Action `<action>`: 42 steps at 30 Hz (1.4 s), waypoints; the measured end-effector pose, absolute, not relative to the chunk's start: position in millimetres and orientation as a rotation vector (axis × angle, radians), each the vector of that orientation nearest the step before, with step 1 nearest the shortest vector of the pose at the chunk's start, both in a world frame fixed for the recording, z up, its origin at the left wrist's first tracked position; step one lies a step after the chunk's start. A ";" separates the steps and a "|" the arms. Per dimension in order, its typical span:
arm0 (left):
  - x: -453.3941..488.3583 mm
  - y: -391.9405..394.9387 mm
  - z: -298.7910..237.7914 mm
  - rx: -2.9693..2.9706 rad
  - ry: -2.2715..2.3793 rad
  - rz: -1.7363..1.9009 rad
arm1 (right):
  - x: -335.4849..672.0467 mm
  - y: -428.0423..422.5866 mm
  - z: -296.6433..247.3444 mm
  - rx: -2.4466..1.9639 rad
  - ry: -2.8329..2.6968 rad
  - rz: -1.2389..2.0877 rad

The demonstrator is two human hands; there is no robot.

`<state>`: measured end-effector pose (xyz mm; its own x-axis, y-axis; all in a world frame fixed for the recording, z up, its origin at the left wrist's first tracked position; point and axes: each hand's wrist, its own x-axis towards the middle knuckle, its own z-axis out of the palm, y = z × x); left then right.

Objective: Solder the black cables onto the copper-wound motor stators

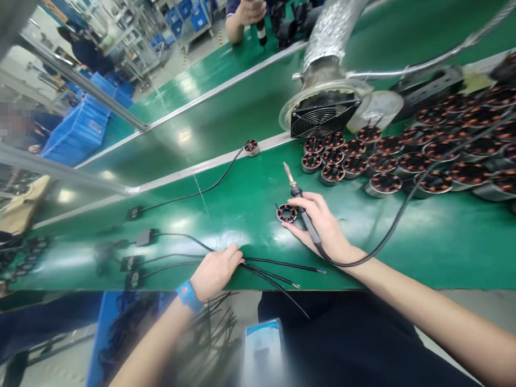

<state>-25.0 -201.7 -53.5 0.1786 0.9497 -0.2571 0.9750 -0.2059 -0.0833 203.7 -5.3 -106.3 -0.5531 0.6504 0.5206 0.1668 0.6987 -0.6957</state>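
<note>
My right hand holds a soldering iron by its black handle, tip pointing up and away. Its fingertips touch a small copper-wound stator lying on the green mat. My left hand, with a blue wristband, is closed on black cables near the mat's front edge. The cables fan out to the right with bare ends, and run left to small black connector boxes.
Several wound stators are heaped at the back right beside a fume extractor fan and its foil duct. One stator with a cable lies on the conveyor rail. Another person's hand holds a tool across the line. Blue crates stand far left.
</note>
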 end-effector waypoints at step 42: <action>10.3 -28.6 -51.5 1.373 1.381 0.841 | 200.1 15.5 -110.9 -0.518 -1.882 1.152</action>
